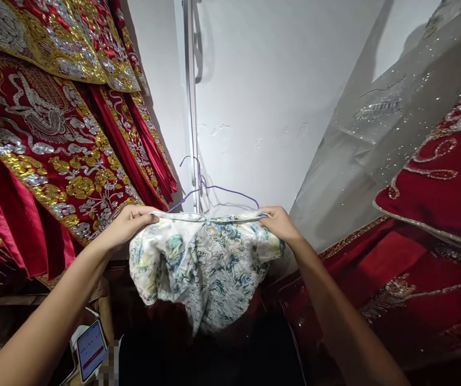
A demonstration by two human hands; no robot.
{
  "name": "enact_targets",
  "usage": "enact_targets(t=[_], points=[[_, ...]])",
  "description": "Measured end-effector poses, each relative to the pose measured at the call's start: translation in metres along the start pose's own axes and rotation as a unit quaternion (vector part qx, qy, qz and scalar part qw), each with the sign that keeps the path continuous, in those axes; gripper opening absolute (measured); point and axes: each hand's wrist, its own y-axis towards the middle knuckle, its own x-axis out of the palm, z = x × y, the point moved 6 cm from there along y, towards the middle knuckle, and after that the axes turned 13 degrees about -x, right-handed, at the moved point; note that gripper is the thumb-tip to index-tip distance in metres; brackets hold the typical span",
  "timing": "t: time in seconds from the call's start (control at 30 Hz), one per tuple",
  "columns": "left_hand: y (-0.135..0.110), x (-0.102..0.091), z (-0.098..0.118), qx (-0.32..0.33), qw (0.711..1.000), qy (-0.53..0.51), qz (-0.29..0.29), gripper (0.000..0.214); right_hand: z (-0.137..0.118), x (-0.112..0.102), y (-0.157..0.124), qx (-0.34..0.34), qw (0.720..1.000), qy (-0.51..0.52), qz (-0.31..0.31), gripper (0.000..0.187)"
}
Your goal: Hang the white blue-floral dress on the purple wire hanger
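A white garment with a blue and green floral print (202, 265) hangs on a thin purple wire hanger (218, 190) in front of a white wall. My left hand (128, 222) pinches the garment's left shoulder edge, fingers closed on the cloth. At the right shoulder edge my right hand (281, 222) grips the cloth the same way. The hanger's hook rises just above, close to a vertical white rail (192, 107). The cloth bunches and droops between my forearms.
Red robes with gold and silver embroidery (49, 134) hang at the left. A grey sequinned veil (375, 139) and a red embroidered gown (435, 203) fill the right. A lit phone (91, 348) lies at the lower left.
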Motion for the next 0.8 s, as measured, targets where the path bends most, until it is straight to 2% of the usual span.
enact_targets(t=[0.07, 0.1, 0.17, 0.23, 0.27, 0.33, 0.43, 0.57, 0.63, 0.7, 0.8], points=[[0.009, 0.003, -0.008, -0.038, 0.998, -0.057, -0.013, 0.028, 0.002, 0.0, 0.004, -0.009, 0.998, 0.011, -0.056, 0.021], [0.012, 0.006, -0.012, -0.051, 0.995, -0.081, -0.021, 0.028, 0.003, -0.002, 0.005, -0.013, 0.999, 0.015, -0.045, 0.02], [0.017, 0.013, -0.019, -0.066, 0.99, -0.123, -0.031, 0.029, 0.008, -0.009, 0.007, -0.019, 0.999, 0.017, 0.025, 0.037], [0.017, 0.019, -0.023, -0.071, 0.983, -0.165, -0.032, 0.03, 0.017, -0.011, 0.01, -0.017, 0.997, 0.011, 0.068, 0.067], [0.016, 0.022, -0.024, -0.073, 0.98, -0.181, -0.035, 0.031, 0.022, -0.008, 0.012, -0.011, 0.998, 0.008, 0.057, 0.078], [0.013, 0.028, -0.024, -0.077, 0.975, -0.201, -0.048, 0.033, 0.034, 0.003, 0.019, -0.001, 1.0, 0.011, -0.004, 0.084], [0.007, 0.032, -0.022, -0.071, 0.97, -0.223, -0.068, 0.04, 0.045, 0.02, 0.027, -0.006, 0.996, 0.018, -0.082, 0.073], [0.006, 0.025, -0.026, -0.061, 0.962, -0.255, -0.072, 0.047, 0.044, 0.03, 0.035, -0.025, 0.998, -0.009, -0.059, 0.072], [0.007, 0.018, -0.029, -0.06, 0.961, -0.26, -0.07, 0.046, 0.037, 0.033, 0.039, -0.04, 0.997, -0.029, -0.063, 0.057], [0.007, 0.007, -0.031, -0.058, 0.96, -0.264, -0.069, 0.042, 0.027, 0.031, 0.04, -0.046, 0.995, -0.036, -0.087, 0.035], [0.009, -0.007, -0.029, -0.049, 0.952, -0.291, -0.08, 0.038, 0.015, 0.016, 0.035, -0.007, 0.99, 0.014, -0.138, 0.025]])
